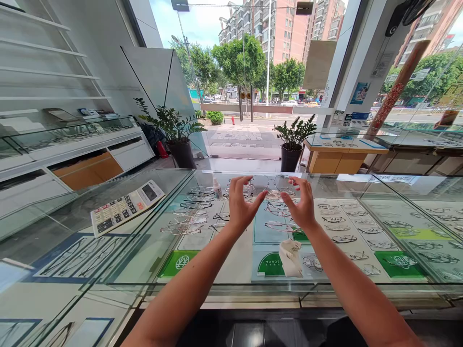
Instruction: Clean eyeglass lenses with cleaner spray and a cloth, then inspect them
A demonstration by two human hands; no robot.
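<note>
Above the glass display counter, a pair of thin-rimmed eyeglasses (268,183) is held up between my two hands. My left hand (243,203) has its fingers curled at the left side of the frame, thumb stretched toward the lower rim. At the right side, my right hand (301,201) grips the frame near the temple, with its thumb below. A crumpled beige cloth (290,258) lies on the counter below my right hand. Behind my left hand stands a small spray bottle (217,188). Rows of glasses (197,205) show through the counter glass.
A large calculator (126,207) lies on the counter at the left. The glass counter's front edge (235,287) runs across below my hands. Two potted plants (182,153) stand beyond the counter, before a glass door. A wooden cabinet (340,159) is at the back right.
</note>
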